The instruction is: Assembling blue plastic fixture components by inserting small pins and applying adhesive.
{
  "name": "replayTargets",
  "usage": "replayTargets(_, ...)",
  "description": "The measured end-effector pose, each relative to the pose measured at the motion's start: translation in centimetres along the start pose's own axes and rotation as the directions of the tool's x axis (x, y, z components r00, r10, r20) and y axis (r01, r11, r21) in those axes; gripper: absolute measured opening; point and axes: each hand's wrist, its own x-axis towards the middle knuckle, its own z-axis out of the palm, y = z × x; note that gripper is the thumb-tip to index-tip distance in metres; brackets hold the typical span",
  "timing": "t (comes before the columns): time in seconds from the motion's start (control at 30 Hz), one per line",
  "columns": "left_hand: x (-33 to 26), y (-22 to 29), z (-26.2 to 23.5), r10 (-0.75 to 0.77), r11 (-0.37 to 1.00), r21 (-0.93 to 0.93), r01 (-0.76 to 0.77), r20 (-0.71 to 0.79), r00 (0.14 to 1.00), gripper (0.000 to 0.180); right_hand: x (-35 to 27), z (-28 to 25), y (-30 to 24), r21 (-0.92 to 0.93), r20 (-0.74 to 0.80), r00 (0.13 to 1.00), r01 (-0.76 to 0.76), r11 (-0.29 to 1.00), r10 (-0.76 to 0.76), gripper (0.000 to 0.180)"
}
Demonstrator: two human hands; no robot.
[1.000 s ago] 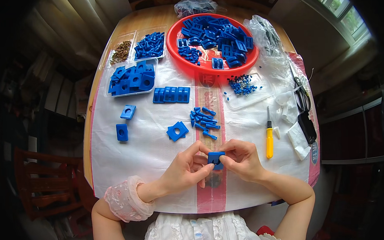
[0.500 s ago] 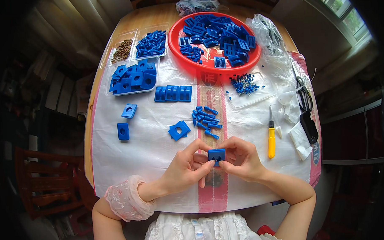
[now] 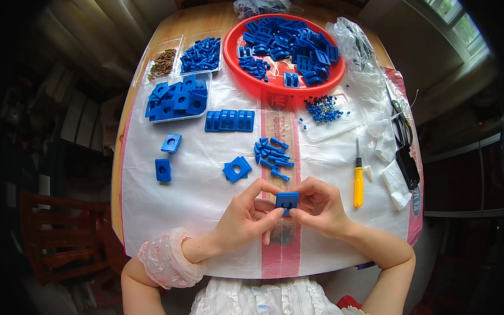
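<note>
Blue pc (image 3: 287, 197) tilted vs prev, pinched by L hand (image 3: 244, 216) & R hand (image 3: 325, 213) grip.

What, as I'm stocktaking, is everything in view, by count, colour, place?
Held part: one, blue, front middle
Square plates: many, blue, left tray
Pegs: many, blue, far left
Rods: many, brown, beside pegs
Basin: one, red, far middle
Slotted parts: many, blue, in basin
Block row: several, blue, left
Loose squares: two, blue, left
Overlapping plates: at least two, blue, middle
Loose pegs: many, blue, middle
Beads: many, blue and silvery, right
Screwdriver: one, yellow-handled, right
White wads: several, white, right
Dark objects: uncounted, black, right
Plastic bags: two, clear, far side
Table: one, brown, centre
Sheet: one, white-pink, on table
Chair: one, brown, left
Window: one, pale, upper right
Left hand: one, bare, front middle
Right hand: one, bare, front middle
</note>
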Motion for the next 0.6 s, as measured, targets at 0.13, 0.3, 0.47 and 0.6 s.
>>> replayTargets(0.13,0.02,-0.3,-0.06,0.016,1.0,0.002,-0.016,0.005,1.0,0.023,0.12,0.31,0.03,0.028,-0.012,1.0,0.029,0.999,-0.029,0.03)
replayTargets(0.3,-0.06,-0.42,-0.1,0.026,1.0,-0.003,-0.026,0.005,1.0,0.022,0.29,-0.37,0.49,-0.154,-0.026,0.997,0.065,0.986,-0.07,0.026)
replayTargets(0.47,-0.09,-0.46,-0.2,0.018,1.0,-0.001,-0.018,0.023,1.0,0.022,0.02,-0.21,0.66,-0.154,-0.054,0.998,0.034,0.988,-0.043,0.025)
replayTargets(0.6,-0.07,-0.32,-0.17,0.009,1.0,-0.008,-0.009,0.033,0.999,0.022,-0.13,-0.29,0.82,-0.109,-0.049,0.998,0.034,0.993,-0.04,0.024)
